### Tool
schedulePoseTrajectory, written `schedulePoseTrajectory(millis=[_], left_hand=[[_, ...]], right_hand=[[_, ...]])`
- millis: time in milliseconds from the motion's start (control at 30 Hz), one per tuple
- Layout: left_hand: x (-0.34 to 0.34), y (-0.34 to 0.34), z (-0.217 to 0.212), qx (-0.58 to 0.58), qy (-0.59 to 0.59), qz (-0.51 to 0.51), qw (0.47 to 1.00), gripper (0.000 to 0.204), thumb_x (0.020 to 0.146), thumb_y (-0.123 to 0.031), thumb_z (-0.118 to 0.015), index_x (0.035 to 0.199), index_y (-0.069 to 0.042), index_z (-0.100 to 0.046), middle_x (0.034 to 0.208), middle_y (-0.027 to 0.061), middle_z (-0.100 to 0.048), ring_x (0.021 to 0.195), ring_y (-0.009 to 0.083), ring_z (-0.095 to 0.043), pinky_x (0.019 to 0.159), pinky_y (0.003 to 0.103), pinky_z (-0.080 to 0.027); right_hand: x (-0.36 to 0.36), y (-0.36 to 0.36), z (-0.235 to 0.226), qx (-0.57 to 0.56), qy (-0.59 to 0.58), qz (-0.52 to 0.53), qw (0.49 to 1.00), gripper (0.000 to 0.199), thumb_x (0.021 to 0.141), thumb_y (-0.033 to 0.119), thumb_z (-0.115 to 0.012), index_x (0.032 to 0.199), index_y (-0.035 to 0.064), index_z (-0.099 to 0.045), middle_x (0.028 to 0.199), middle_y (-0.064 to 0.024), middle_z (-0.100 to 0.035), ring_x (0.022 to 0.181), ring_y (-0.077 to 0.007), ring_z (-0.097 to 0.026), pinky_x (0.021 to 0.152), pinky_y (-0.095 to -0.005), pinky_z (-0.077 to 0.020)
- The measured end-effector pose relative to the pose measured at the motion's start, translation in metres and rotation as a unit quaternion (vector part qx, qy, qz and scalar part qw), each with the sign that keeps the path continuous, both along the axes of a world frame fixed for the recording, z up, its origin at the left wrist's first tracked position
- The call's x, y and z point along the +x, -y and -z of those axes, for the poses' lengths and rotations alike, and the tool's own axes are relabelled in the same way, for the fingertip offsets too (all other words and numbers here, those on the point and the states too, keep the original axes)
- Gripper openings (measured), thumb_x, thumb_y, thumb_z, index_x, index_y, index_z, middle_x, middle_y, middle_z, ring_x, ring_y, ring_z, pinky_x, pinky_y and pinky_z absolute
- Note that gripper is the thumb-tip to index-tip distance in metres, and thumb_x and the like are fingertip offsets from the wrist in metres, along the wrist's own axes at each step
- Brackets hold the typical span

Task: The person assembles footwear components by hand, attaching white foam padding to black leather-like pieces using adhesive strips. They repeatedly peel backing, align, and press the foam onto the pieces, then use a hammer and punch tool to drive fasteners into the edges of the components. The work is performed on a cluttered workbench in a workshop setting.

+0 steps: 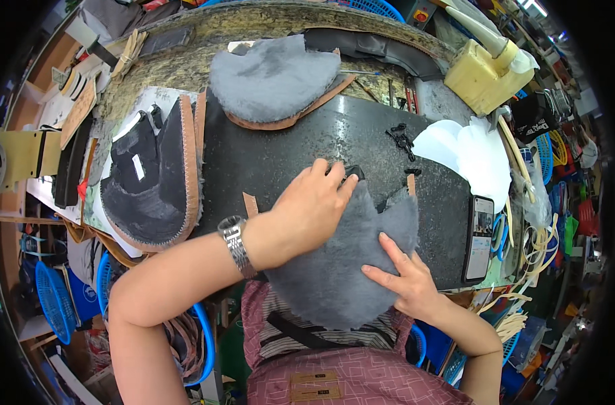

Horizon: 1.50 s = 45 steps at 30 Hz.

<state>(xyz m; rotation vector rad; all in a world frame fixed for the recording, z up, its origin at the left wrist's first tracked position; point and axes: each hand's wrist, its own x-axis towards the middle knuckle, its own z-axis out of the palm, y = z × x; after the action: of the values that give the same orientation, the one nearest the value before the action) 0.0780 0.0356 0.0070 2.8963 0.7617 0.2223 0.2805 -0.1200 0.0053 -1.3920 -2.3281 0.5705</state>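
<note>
A grey fur-lined slipper upper (328,270) lies fur side up across the near edge of the dark work mat, partly over my lap. At its far edge, the fingers of my left hand (307,209) are curled closed on a small black corner. My right hand (405,280) rests on the fur at the right, two fingers stretched and spread; its other fingers are partly hidden. Tan strip ends (411,183) stick out beside the piece. Beyond it lies a similar grey fur piece (274,77) with a tan edge. A black piece with stitched tan trim (152,182) is at the left.
The dark mat (247,155) covers the bench. On the right are a phone (480,236), white sheets (466,152), a yellowish plastic jug (483,77) and small black clips (400,140). Blue baskets (56,304) stand below at the left. Pale strips (540,250) hang at the right.
</note>
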Motion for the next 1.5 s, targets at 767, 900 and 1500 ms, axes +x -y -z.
schedulePoseTrajectory(millis=[767,900,1500], left_hand=[[-0.003,0.035,0.025,-0.135,0.248,0.038,0.958,0.040,0.084,-0.024,-0.058,0.114,0.002,-0.055,0.123,0.0183,-0.052,0.120,0.0317,-0.045,0.102,0.043,-0.033],[-0.012,0.008,0.011,-0.292,0.250,0.031,0.923,0.032,0.085,-0.022,-0.057,0.109,0.000,-0.058,0.113,0.0177,-0.058,0.108,0.0323,-0.053,0.092,0.040,-0.042],[-0.048,0.038,0.021,-0.067,0.108,0.066,0.990,0.061,0.081,-0.041,-0.056,0.132,-0.011,-0.043,0.138,0.0185,-0.035,0.132,0.0327,-0.028,0.106,0.048,-0.024]], right_hand=[[-0.014,0.019,0.015,0.100,0.162,-0.196,0.962,0.069,0.064,0.046,-0.070,0.126,0.0209,-0.051,0.134,-0.0047,-0.043,0.125,-0.0278,-0.037,0.100,-0.0545,-0.0274],[-0.030,0.014,0.006,0.048,0.093,-0.161,0.981,0.064,0.066,0.038,-0.072,0.123,0.0179,-0.053,0.133,-0.0041,-0.045,0.125,-0.0276,-0.039,0.100,-0.0507,-0.0299],[-0.057,0.021,0.023,0.181,0.134,-0.122,0.967,0.046,0.073,0.024,-0.064,0.118,0.0202,-0.058,0.121,-0.0061,-0.054,0.113,-0.0300,-0.050,0.089,-0.0544,-0.0392]])
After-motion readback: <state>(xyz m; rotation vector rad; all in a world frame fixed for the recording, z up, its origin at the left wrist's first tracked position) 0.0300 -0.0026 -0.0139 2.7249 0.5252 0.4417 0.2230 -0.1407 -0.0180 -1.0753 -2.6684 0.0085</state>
